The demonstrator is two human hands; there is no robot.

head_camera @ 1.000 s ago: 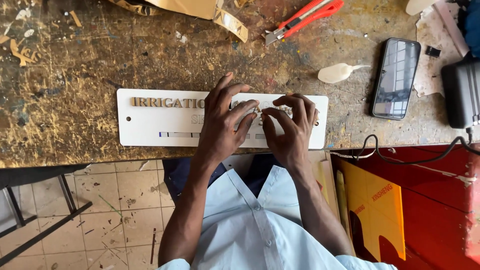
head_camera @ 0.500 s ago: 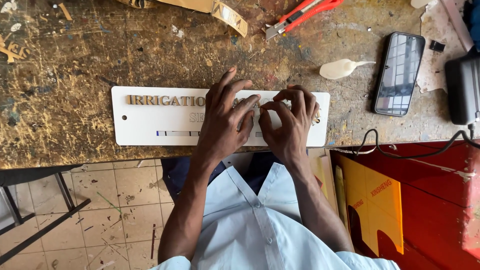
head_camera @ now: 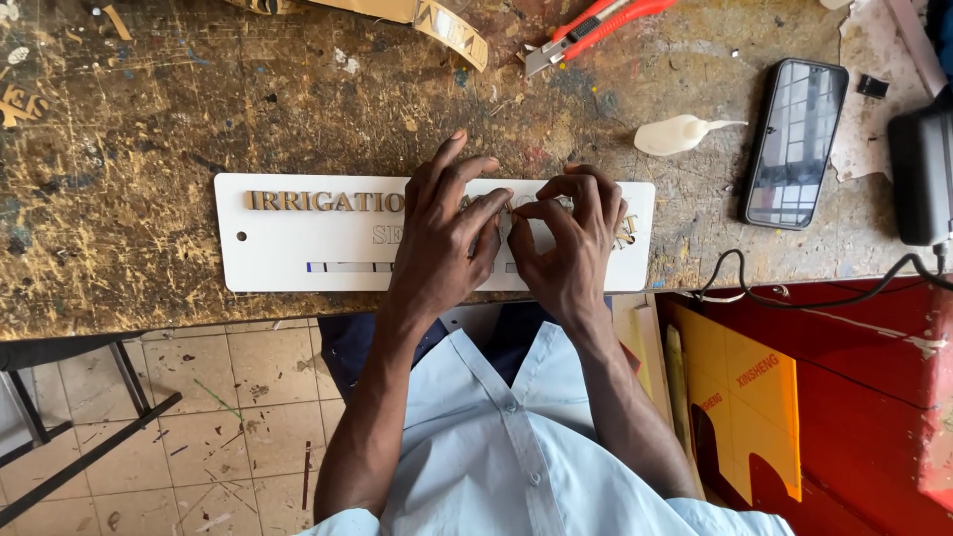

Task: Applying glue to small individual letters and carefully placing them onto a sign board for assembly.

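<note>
Sign plate (head_camera: 298, 248) lying on the workbench (head_camera: 149, 119) near its front edge, both hands resting on it, left hand (head_camera: 447, 233) beside right hand (head_camera: 571, 243), phone (head_camera: 794, 144) lying right of it, utility knife (head_camera: 596, 25) lying behind.

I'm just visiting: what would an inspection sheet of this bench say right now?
Surface: worn wooden workbench, scratched and paint-flecked.
Job's things: white sign plate with raised gold letters, lying flat at the bench's near edge.
Clutter: red utility knife, smartphone, white glue blob, gold offcut strip.
Hands: left hand flat on the plate; right hand pinching at the lettering; what it pinches is hidden.
Cables: black cable over the bench edge.
Surroundings: tiled floor, yellow sheet.
</note>
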